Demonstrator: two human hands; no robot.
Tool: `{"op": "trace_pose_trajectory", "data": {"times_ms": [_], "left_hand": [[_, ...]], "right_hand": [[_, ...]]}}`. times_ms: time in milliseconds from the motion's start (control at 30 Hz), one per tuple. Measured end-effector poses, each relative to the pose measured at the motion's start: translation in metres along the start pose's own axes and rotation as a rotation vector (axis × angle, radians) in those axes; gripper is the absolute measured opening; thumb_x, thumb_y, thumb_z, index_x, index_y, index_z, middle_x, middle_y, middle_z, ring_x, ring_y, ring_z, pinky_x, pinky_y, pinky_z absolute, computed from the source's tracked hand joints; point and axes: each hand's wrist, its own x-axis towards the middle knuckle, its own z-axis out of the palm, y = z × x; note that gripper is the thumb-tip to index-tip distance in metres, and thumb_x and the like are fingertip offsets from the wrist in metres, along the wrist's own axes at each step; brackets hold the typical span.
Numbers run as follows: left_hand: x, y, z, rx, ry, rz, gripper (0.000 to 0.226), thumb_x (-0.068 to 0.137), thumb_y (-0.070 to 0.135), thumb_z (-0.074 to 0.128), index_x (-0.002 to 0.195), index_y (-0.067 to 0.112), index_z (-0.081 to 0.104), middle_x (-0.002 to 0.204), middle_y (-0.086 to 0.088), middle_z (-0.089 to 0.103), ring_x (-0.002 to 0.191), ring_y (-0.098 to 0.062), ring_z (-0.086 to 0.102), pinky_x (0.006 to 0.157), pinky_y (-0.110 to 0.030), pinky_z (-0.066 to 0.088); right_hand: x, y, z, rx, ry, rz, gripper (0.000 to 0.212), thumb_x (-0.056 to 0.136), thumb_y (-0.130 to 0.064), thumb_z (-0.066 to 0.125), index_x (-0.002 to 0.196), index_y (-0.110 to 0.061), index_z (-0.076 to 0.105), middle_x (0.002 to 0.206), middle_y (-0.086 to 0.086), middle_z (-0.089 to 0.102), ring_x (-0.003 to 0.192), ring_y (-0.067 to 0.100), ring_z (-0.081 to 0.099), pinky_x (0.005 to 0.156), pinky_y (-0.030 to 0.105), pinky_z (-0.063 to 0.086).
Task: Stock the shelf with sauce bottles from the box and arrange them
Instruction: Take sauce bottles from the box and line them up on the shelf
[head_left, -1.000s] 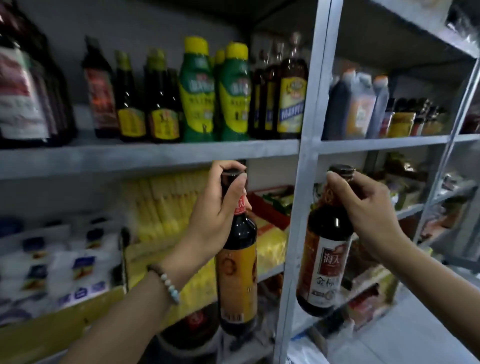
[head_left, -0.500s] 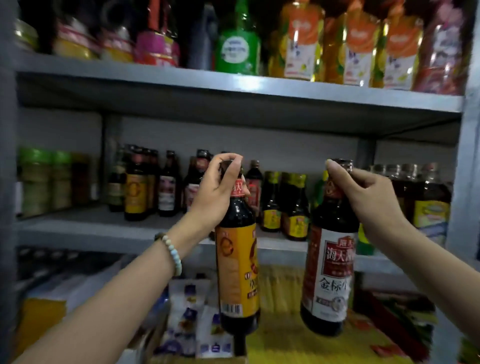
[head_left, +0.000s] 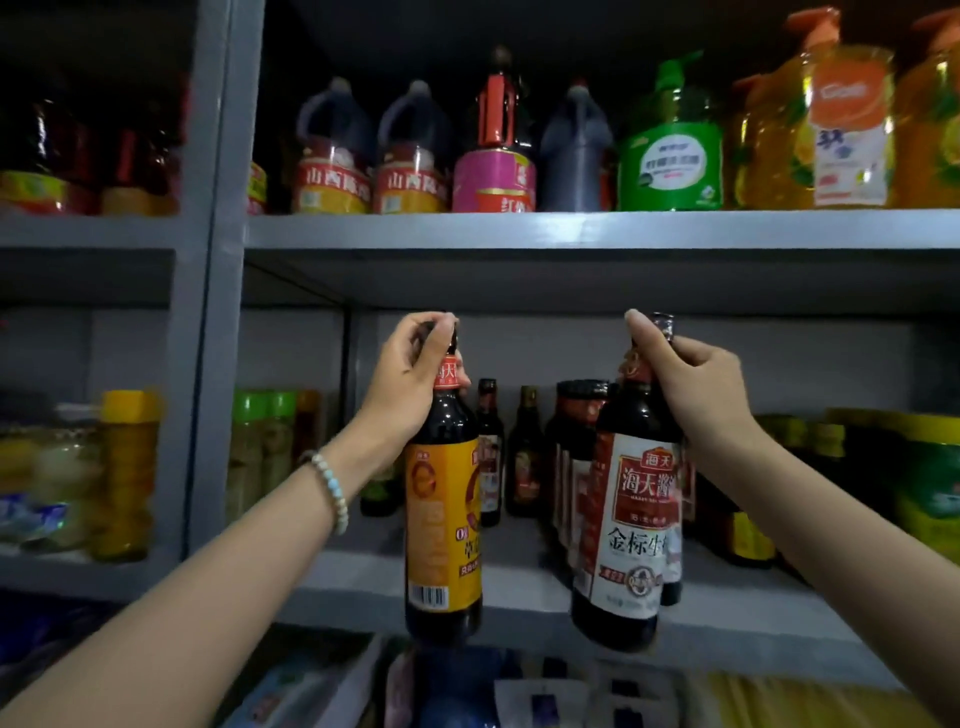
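Note:
My left hand (head_left: 410, 374) grips the neck of a dark sauce bottle with an orange label (head_left: 441, 525). My right hand (head_left: 691, 384) grips the neck of a dark sauce bottle with a red and white label (head_left: 631, 525). Both bottles hang upright in front of the grey middle shelf (head_left: 519, 582), their bases just below its front edge. Several dark sauce bottles (head_left: 524, 457) stand further back on that shelf, between and behind the two held ones. The box is out of view.
The upper shelf (head_left: 571, 228) carries vinegar jugs (head_left: 332, 156), a green pump bottle (head_left: 670, 150) and orange jugs (head_left: 810, 130). A grey upright post (head_left: 218, 312) stands left of my arm. Yellow and green capped jars (head_left: 130, 467) sit left, green and yellow tubs (head_left: 930, 488) right.
The view has swung from a lower, left bay up to this shelf. Both held bottles have risen with my hands and now sit level with the middle shelf.

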Motion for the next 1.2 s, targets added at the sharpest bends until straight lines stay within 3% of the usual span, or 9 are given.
{"op": "trace_pose_trajectory", "data": {"times_ms": [200,367,600,767,900,1000,1200], "left_hand": [[0.037,-0.043,-0.043,0.019,0.062,0.011,0.021,0.096,0.026,0.046,0.106,0.009,0.052,0.077,-0.008,0.056,0.059,-0.010,0.061,0.058,-0.019,0.050],[0.053,-0.078,-0.057,0.069,0.102,0.001,0.020,0.093,0.031,0.049,0.104,0.015,0.055,0.077,-0.006,0.059,0.066,-0.014,0.061,0.064,-0.022,0.050],[0.062,-0.117,-0.064,0.078,0.082,-0.055,0.018,0.091,0.037,0.050,0.102,0.024,0.055,0.081,-0.002,0.062,0.072,-0.012,0.063,0.070,-0.023,0.052],[0.070,-0.137,-0.069,0.066,0.036,-0.078,0.019,0.088,0.040,0.052,0.101,0.026,0.057,0.089,-0.002,0.062,0.087,-0.021,0.062,0.083,-0.034,0.052],[0.073,-0.142,-0.074,0.025,-0.007,-0.106,0.013,0.092,0.033,0.051,0.100,0.024,0.056,0.081,-0.002,0.060,0.073,-0.016,0.063,0.074,-0.031,0.054],[0.071,-0.147,-0.079,0.041,-0.025,-0.101,0.014,0.092,0.035,0.051,0.101,0.026,0.057,0.085,0.000,0.061,0.083,-0.020,0.062,0.084,-0.037,0.051],[0.064,-0.148,-0.081,0.005,-0.048,-0.131,0.025,0.093,0.031,0.049,0.111,0.015,0.055,0.080,0.000,0.061,0.066,-0.008,0.064,0.066,-0.019,0.053]], "right_hand": [[0.036,0.031,0.072,-0.006,-0.047,0.041,0.055,0.079,-0.049,0.069,0.086,0.006,0.068,0.075,0.015,0.071,0.059,0.020,0.065,0.052,0.024,0.052],[0.056,0.067,0.107,-0.054,-0.084,0.020,0.050,0.078,-0.050,0.070,0.084,0.000,0.070,0.081,0.019,0.072,0.073,0.029,0.069,0.072,0.041,0.057],[0.070,0.114,0.128,-0.107,-0.121,0.036,0.032,0.078,-0.048,0.071,0.078,-0.016,0.071,0.072,0.000,0.072,0.058,0.006,0.068,0.051,0.017,0.051],[0.073,0.132,0.137,-0.087,-0.135,0.081,0.040,0.074,-0.050,0.072,0.087,-0.013,0.074,0.078,0.004,0.076,0.072,0.018,0.073,0.067,0.030,0.058],[0.073,0.136,0.144,-0.129,-0.134,0.049,0.040,0.077,-0.049,0.071,0.080,-0.009,0.073,0.075,0.007,0.075,0.069,0.021,0.073,0.067,0.031,0.057],[0.069,0.140,0.148,-0.150,-0.126,0.041,0.041,0.075,-0.051,0.071,0.079,-0.010,0.073,0.074,0.005,0.074,0.068,0.017,0.072,0.063,0.028,0.056],[0.066,0.143,0.152,-0.159,-0.094,0.041,0.035,0.077,-0.049,0.071,0.072,-0.014,0.071,0.070,0.001,0.073,0.064,0.011,0.070,0.057,0.021,0.049]]}}
